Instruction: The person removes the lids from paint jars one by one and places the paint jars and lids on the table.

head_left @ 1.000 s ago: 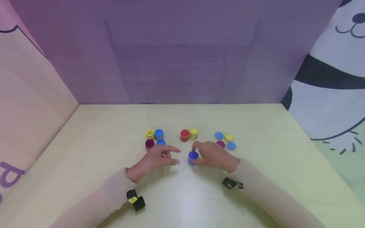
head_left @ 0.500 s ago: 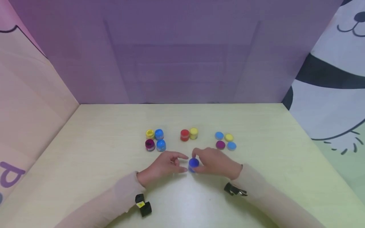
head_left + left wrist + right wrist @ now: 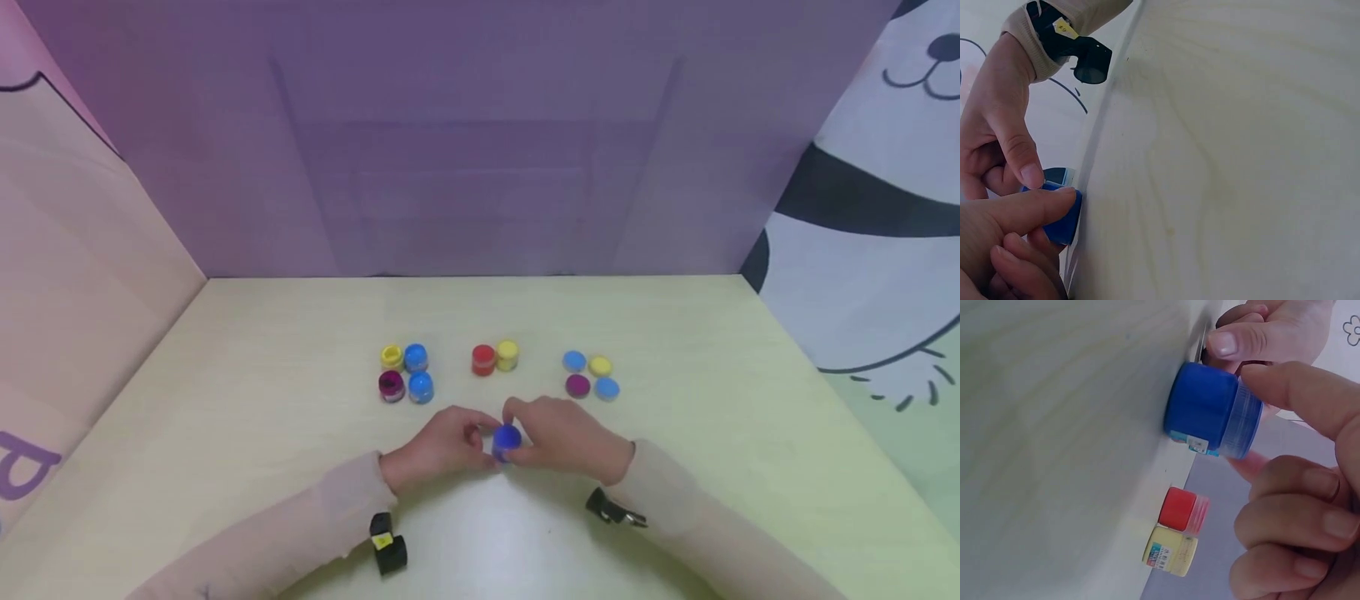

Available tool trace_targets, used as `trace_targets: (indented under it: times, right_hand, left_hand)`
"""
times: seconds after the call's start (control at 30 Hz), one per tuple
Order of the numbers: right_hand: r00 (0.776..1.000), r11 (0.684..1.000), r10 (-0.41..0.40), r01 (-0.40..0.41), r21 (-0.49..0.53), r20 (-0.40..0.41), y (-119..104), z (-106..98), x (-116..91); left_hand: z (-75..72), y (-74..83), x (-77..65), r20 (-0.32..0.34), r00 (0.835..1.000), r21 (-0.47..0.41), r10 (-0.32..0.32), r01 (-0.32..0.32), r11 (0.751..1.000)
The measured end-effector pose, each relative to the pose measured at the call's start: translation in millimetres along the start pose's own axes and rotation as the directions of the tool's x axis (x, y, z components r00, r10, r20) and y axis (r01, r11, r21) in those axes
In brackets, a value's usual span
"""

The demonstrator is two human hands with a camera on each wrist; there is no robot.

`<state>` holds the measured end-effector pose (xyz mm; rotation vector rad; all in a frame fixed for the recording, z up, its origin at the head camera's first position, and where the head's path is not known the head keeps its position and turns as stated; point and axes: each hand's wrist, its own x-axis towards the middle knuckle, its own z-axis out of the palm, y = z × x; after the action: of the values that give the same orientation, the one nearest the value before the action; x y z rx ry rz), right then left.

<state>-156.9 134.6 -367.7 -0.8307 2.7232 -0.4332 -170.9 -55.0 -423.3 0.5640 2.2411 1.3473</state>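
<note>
A small dark blue paint jar [image 3: 506, 440] stands upright on the table between both hands. My right hand [image 3: 572, 443] pinches it by its lid [image 3: 1240, 428] with thumb and index finger, the other fingers curled in the right wrist view. From the opposite side, my left hand [image 3: 441, 446] holds the jar's body [image 3: 1200, 406] between thumb and index finger. In the left wrist view, the left thumb [image 3: 1041, 208] lies across the blue jar and covers part of it. The lid is on the jar.
Behind the left hand, several lidless jars, yellow [image 3: 392, 357], purple [image 3: 391, 387] and blue [image 3: 421, 387], stand grouped. A red jar [image 3: 483, 360] and a pale yellow jar [image 3: 507, 355] stand mid-table. Loose lids [image 3: 577, 386] lie to the right. A purple panel [image 3: 472, 167] rises behind.
My right hand has drawn the blue jar nearer to the body. My left hand has moved right, away from the lidless jars, and its fingers have come onto the blue jar.
</note>
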Motion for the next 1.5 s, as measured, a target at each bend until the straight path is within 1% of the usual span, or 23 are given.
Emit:
trace_targets:
  times: [0.13, 0.33, 0.5, 0.67, 0.77, 1.0, 1.1, 1.23, 1.5]
  right_hand:
    - [1.0, 0.999, 0.026, -0.026, -0.022, -0.01, -1.1, 1.2, -0.9]
    - [0.999, 0.997, 0.036, -0.038, -0.068, -0.035, -3.4, 3.0, -2.7]
    - [0.998, 0.997, 0.057, -0.059, -0.056, -0.039, -8.5, -0.3, -3.7]
    - [0.998, 0.996, 0.069, -0.069, -0.047, -0.016, -11.0, -3.0, -3.2]
    - [0.999, 0.997, 0.043, -0.043, -0.067, -0.006, -10.1, -3.1, -2.7]
    - [0.998, 0.994, -0.042, 0.047, -0.098, 0.053, -3.5, -5.3, 1.6]
    - [0.993, 0.987, -0.1, 0.107, -0.12, 0.062, -2.3, -6.8, 3.8]
    - [0.988, 0.977, -0.145, 0.152, -0.153, 0.06, -2.2, -8.8, 4.0]
    - [0.981, 0.97, -0.182, 0.19, -0.154, 0.06, 1.3, -6.5, 1.8]
  left_hand:
    - [2.0, 0.6, 2.4, 0.015, 1.0, -0.012, 0.003, -0.002, 1.0]
    - [4.4, 0.0, 5.2, 0.062, 0.998, -0.063, -0.028, 0.032, 0.998]
    - [4.1, 3.5, 5.1, 0.07, 0.997, -0.111, -0.045, 0.053, 0.992]
    - [4.8, 5.3, 5.1, 0.075, 0.993, -0.106, -0.09, 0.098, 0.99]
    - [6.2, 5.0, 5.2, 0.085, 0.993, -0.107, -0.087, 0.096, 0.99]
    - [5.4, 8.2, 3.6, 0.111, 0.993, -0.124, -0.033, 0.046, 0.991]
    - [4.6, 8.5, 2.5, 0.108, 0.994, -0.146, -0.024, 0.04, 0.988]
    - [4.8, 7.1, 4.2, 0.107, 0.994, -0.165, -0.011, 0.029, 0.986]
    - [5.7, 4.9, 4.1, 0.11, 0.994, -0.15, -0.012, 0.028, 0.988]
